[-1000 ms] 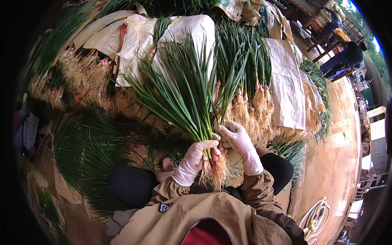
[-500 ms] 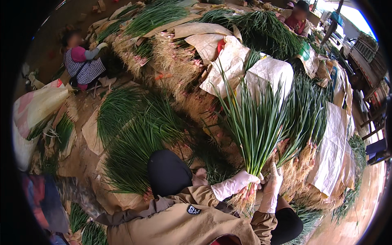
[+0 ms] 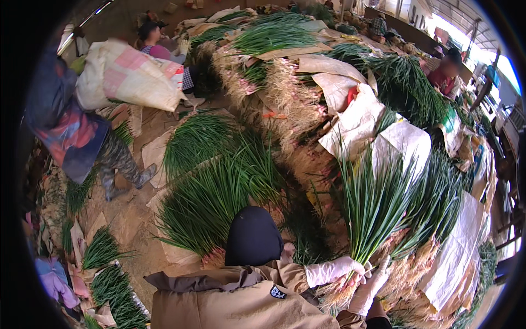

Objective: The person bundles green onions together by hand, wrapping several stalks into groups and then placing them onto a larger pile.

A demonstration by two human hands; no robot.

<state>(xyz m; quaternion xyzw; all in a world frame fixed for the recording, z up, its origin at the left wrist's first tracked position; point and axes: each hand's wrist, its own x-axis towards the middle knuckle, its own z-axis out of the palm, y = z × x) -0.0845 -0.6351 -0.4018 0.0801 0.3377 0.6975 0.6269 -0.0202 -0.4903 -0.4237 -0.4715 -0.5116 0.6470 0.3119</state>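
Note:
A bunch of green onions (image 3: 371, 222) stands upright, slightly fanned, its long leaves up and its pale roots hanging below. My left hand (image 3: 335, 271), in a whitish glove, is closed around the stems just above the bulbs. My right hand (image 3: 371, 290), gloved the same way, is close beside the stems on the right. Its fingers stretch upward and look apart; I cannot see anything held in them. Behind the right hand lies a pile of green onions (image 3: 424, 203) with roots facing me. More green onions (image 3: 211, 205) are spread to the left of my knee.
A large heap of green onions (image 3: 279, 35) fills the far side, partly covered with sacks (image 3: 402, 145). At left a person (image 3: 71, 129) stands with a big whitish sack (image 3: 129, 77). Other people sit at the far left and far right. Brown sheets lie on the floor.
The view has swung left, so the scene sits further right. The person with the large sack now shows more fully at left. My left hand keeps its hold on the bunch.

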